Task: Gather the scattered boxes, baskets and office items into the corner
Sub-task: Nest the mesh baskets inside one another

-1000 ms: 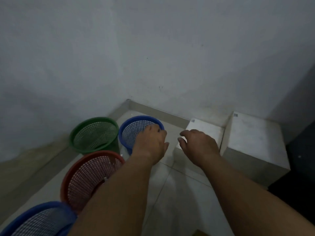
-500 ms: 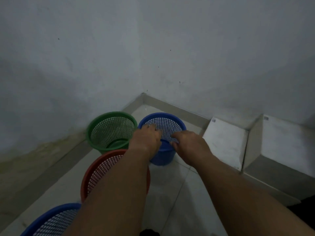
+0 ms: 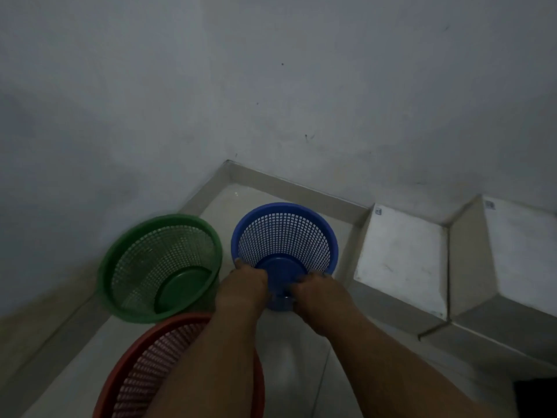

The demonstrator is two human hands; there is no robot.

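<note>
A blue mesh basket (image 3: 284, 233) stands upright on the floor near the corner of the room. My left hand (image 3: 245, 285) grips its near rim on the left side, and my right hand (image 3: 319, 292) grips the near rim on the right. To its left a green mesh basket (image 3: 159, 267) stands against the wall. A red mesh basket (image 3: 144, 369) sits nearer to me, partly hidden under my left forearm. Two white boxes, one (image 3: 401, 260) next to the blue basket and a second one (image 3: 518, 254) further right, stand along the right wall.
Grey walls meet at the corner (image 3: 229, 164) with a pale skirting strip along the floor. The tiled floor (image 3: 295, 372) runs between my arms. A dark shape (image 3: 536, 396) sits at the bottom right edge.
My right hand moved from the white box to the blue basket, and both hands now hold its near rim. The view has come closer to the corner; the second blue basket has left the frame.
</note>
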